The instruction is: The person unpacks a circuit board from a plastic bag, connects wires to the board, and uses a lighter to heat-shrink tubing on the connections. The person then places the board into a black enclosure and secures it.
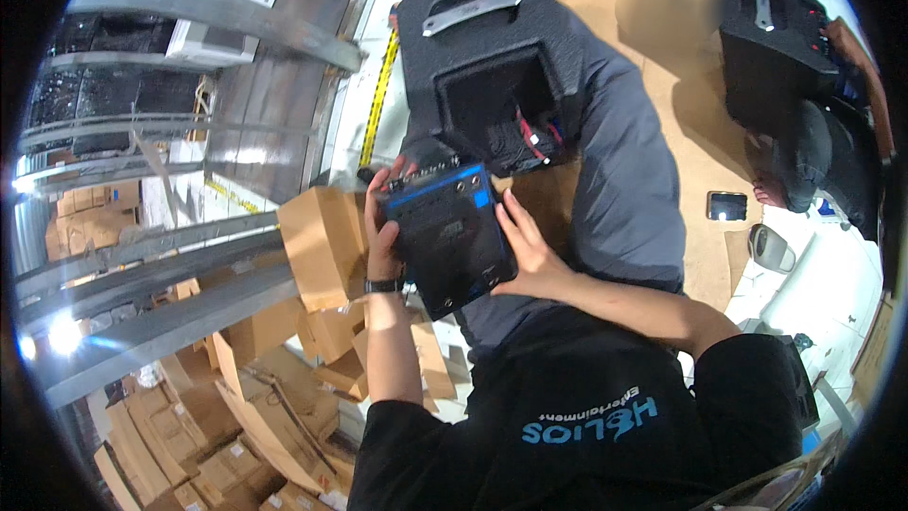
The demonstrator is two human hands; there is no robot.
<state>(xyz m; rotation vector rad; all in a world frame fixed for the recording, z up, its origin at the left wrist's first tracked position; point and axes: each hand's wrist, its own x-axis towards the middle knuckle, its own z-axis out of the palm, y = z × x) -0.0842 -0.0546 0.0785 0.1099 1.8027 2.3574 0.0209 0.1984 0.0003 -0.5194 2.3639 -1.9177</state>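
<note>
While left hand (383, 237) and right hand (536, 262), fingers parted, grip black module (446, 251) | cardboard box (320, 251) stands left | speaker cabinet (421, 71) beyond

The module (445, 254) is black and blue, the speaker cabinet (478, 49) black.

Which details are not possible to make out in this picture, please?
All in the head view:
- Underside of the black module: faces away from the camera.
- Some fingers of the left hand: partly covered by the module.
- Inner ends of the red wires: lost in the dark opening of the black cabinet.
- Content of the phone screen: too small.
- Area under the round patch: blurred.
</note>
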